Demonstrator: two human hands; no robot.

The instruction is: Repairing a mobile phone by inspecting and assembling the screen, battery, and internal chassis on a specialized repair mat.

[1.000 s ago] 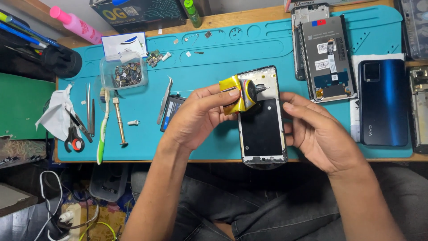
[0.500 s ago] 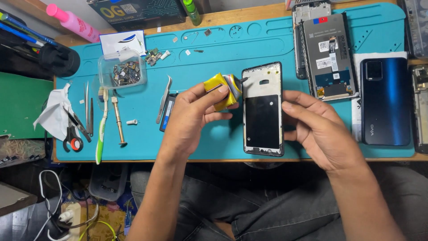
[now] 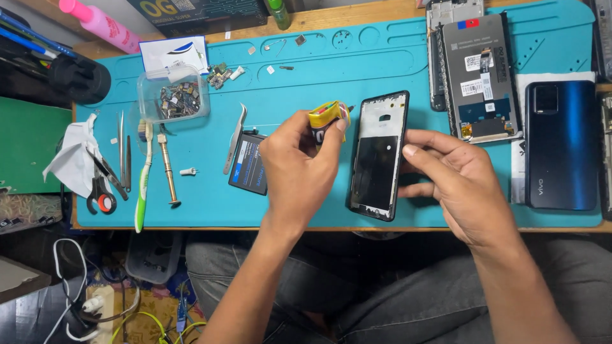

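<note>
The left hand (image 3: 299,162) is pinching a yellow glue tube (image 3: 326,116); right fingers (image 3: 426,153) are pinching the phone frame (image 3: 377,156) edge-on, risking slippage or smeared adhesive.

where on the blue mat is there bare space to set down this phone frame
Bare mat lies between the tweezers and the phone frame, above the left hand. Another strip runs along the near edge below the battery. Crowded: the tools by the toothbrush and the phones on the right.
</note>
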